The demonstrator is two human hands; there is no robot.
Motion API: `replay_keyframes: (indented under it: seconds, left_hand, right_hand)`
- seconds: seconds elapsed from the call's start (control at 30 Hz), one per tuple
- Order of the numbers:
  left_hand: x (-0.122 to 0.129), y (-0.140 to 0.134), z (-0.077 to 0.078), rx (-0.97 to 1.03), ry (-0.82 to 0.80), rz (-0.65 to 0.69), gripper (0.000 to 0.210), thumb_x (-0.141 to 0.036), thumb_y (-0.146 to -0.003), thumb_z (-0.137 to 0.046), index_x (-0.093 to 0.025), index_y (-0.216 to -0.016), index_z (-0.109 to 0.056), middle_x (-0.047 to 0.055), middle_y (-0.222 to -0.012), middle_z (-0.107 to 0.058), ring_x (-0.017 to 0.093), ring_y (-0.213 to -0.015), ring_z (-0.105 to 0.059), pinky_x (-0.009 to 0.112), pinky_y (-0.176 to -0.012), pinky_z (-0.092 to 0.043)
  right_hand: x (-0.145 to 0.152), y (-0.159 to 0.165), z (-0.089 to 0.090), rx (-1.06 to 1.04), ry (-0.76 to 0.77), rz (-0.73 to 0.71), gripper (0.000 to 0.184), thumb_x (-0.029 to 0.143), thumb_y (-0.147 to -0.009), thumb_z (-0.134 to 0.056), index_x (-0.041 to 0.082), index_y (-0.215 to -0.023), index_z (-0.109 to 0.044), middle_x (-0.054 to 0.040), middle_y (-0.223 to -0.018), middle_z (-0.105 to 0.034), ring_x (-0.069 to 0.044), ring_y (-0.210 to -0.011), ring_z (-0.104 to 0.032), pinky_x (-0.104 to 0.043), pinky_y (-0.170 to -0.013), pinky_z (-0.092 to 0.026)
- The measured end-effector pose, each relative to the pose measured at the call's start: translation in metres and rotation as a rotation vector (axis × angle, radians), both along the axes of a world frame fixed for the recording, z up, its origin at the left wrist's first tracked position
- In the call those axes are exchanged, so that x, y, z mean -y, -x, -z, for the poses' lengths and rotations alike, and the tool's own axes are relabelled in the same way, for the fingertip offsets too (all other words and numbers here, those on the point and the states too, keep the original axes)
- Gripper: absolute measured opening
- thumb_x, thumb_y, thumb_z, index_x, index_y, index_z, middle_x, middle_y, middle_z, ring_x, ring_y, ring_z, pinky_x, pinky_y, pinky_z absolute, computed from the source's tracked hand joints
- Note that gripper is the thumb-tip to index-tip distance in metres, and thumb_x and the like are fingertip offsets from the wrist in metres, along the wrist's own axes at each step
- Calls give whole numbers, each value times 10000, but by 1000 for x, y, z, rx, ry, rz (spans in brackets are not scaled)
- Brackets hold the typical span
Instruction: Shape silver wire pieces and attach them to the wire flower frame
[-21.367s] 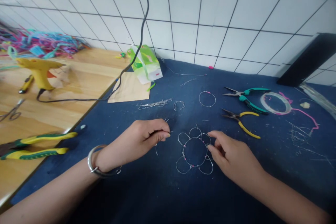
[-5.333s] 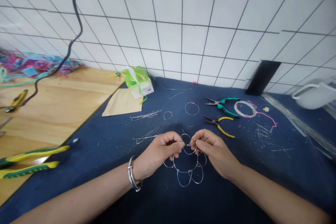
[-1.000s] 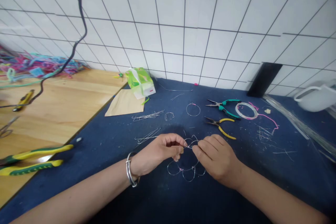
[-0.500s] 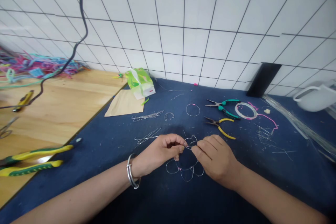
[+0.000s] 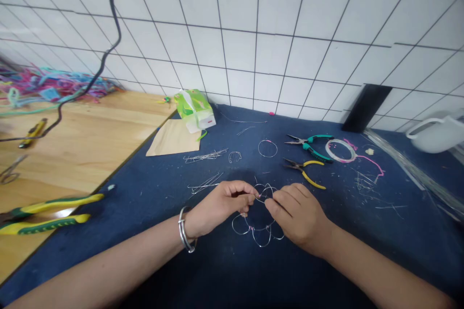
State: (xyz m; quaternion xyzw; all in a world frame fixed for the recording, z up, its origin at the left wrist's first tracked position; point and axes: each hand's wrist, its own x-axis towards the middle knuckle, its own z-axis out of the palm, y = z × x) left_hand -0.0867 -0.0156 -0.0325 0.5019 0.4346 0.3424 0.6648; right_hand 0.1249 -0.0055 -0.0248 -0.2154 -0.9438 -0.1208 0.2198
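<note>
Between my hands is a flower-shaped wire frame (image 5: 261,237), a ring with several thin silver loops around it and bits of pink at the joints. My left hand (image 5: 226,205), with a silver bangle (image 5: 184,231) on its wrist, pinches the frame's far left side between thumb and fingertips. Curled over the far right side, my right hand (image 5: 299,215) grips the wire too; its fingertips are partly hidden. Beyond the hands lies a separate wire ring (image 5: 267,148) with a pink spot. Yellow-handled pliers (image 5: 306,173) rest to its right.
Teal-handled long-nose pliers (image 5: 312,147) lie near a white spool ring (image 5: 340,150) with pink cord. Wire pieces (image 5: 205,155) and a wire bundle (image 5: 203,183) are at left, below a tissue pack (image 5: 195,108). Large yellow-green cutters (image 5: 54,215) lie on the wooden board (image 5: 112,125).
The camera view has shifted slightly. Both hands keep their hold on the wire frame, which has barely moved between them.
</note>
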Motion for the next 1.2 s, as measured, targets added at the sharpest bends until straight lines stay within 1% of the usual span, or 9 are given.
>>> replay_keyframes:
  seconds: [0.3, 0.47, 0.57, 0.67, 0.73, 0.87, 0.93, 1.07, 1.2]
  left_hand:
    - [4, 0, -5, -30, -5, 8, 122, -229, -796, -536, -152, -863, -603, -6, -710, -534, 88, -591, -484, 247, -596, -455]
    - [8, -2, -8, -51, 2, 14, 120, -261, -790, -540, -153, -807, -590, -17, -669, -513, 81, -558, -474, 236, -568, -452]
    - [10, -3, -9, -50, 11, 21, 121, -262, -791, -532, -151, -800, -581, -27, -648, -497, 76, -534, -466, 233, -547, -448]
    - [11, -3, -9, -64, 15, 40, 132, -266, -798, -524, -146, -810, -579, -27, -654, -496, 74, -533, -467, 237, -551, -451]
    - [11, -3, -10, -72, 12, 50, 139, -270, -800, -524, -142, -809, -578, -27, -654, -500, 74, -536, -469, 237, -558, -452]
    - [11, -2, -9, -78, 29, 70, 132, -263, -798, -530, -141, -812, -577, -27, -654, -510, 73, -539, -477, 232, -562, -447]
    - [10, -3, -9, -91, 41, 78, 136, -266, -802, -529, -141, -820, -578, -25, -655, -514, 76, -543, -482, 236, -568, -448]
    - [10, -5, -10, -111, 49, 98, 118, -242, -803, -533, -136, -813, -583, -20, -658, -518, 79, -562, -481, 234, -580, -444]
    - [11, -9, -11, -105, 89, 103, 92, -212, -800, -542, -131, -779, -580, -14, -682, -515, 74, -577, -467, 220, -575, -431]
  right_hand:
    - [8, 5, -2, -72, -63, 92, 139, 93, -794, -553, 183, -889, -600, -61, -865, -569, -189, -835, -509, -345, -723, -425]
    - [15, 4, -3, -93, -80, 95, 196, 74, -775, -582, 189, -933, -595, -78, -955, -561, -211, -920, -517, -367, -763, -441]
    - [19, 2, -1, -128, -41, 91, 295, 54, -766, -582, 187, -1028, -571, -95, -994, -553, -222, -940, -520, -377, -768, -450]
    - [24, 1, 1, -267, 84, 142, 404, 80, -761, -595, 157, -1146, -501, -122, -1044, -539, -230, -973, -513, -391, -802, -452]
    - [26, 1, 1, -359, 245, 211, 410, 126, -774, -588, 141, -1167, -473, -123, -1050, -540, -220, -965, -518, -394, -826, -449]
    - [29, -2, -3, -457, 666, 358, 281, 175, -834, -500, 184, -1114, -499, -47, -906, -585, -148, -793, -561, -313, -753, -477]
    - [30, -3, -6, -495, 818, 405, 209, 182, -845, -480, 206, -1044, -540, -16, -844, -599, -129, -748, -571, -275, -711, -477]
    - [33, -3, -5, -585, 987, 479, 177, 174, -821, -506, 214, -990, -542, 15, -780, -606, -114, -702, -579, -245, -667, -468]
    - [36, -4, 0, -640, 1012, 484, 172, 143, -799, -515, 212, -956, -528, 24, -772, -599, -106, -706, -577, -235, -671, -458]
